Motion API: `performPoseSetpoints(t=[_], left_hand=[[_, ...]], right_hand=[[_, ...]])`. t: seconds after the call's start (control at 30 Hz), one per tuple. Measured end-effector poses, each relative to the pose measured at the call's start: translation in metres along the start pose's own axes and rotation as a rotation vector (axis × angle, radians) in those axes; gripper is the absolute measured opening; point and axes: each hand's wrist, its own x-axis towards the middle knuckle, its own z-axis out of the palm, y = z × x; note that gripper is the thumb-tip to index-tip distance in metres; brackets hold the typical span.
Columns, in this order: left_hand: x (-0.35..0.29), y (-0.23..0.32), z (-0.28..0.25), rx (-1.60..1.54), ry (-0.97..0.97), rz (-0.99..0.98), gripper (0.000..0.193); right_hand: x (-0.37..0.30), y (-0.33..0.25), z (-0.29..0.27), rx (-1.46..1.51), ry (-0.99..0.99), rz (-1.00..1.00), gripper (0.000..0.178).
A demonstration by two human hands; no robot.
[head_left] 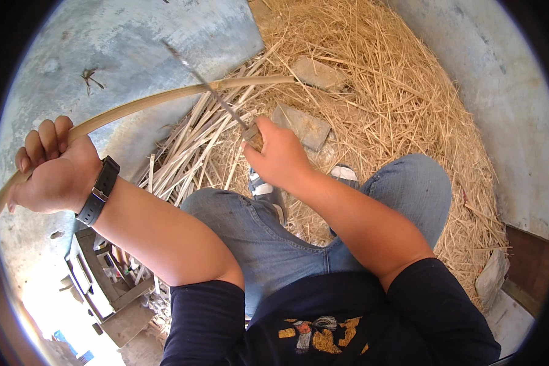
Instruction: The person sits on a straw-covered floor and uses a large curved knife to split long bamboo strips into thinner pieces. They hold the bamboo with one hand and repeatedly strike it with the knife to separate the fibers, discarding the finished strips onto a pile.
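Observation:
A long, curved bamboo strip [141, 103] runs from the left rim of the view toward a flat brick [319, 73] on the straw. My left hand [61, 174], palm up with a dark watch at the wrist, has its fingers curled around the strip. In my right hand [282, 154] is a knife [229, 110], its wooden handle gripped in the fist. The thin blade crosses the strip near its middle, its tip blurred and pointing up to the left. Whether the blade touches the strip, I cannot tell.
Straw-like shavings [378, 67] cover the floor, with pale split strips [192, 140] heaped left of my shoes. Another flat brick [302, 126] lies among them. Bluish walls [122, 49] rise on both sides. A dark open-framed box [97, 277] stands at lower left.

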Motion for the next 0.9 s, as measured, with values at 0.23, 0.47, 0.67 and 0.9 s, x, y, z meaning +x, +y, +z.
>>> performPoseSetpoints(t=[0.23,0.47,0.67,0.9], left_hand=[[0.005,0.011,-0.016,-0.199,-0.054,0.033,0.063],[0.000,0.026,-0.015,-0.220,-0.002,0.098,0.059],[0.005,0.034,-0.028,-0.356,-0.029,0.075,0.058],[0.005,0.046,-0.033,-0.398,-0.075,0.084,0.058]], right_hand=[[0.019,0.007,-0.022,-0.041,0.052,-0.050,0.034],[0.015,-0.007,-0.033,-0.093,0.116,-0.055,0.029],[0.020,-0.010,-0.038,-0.158,0.162,-0.221,0.027],[0.026,0.003,-0.044,-0.123,0.236,-0.006,0.025]])
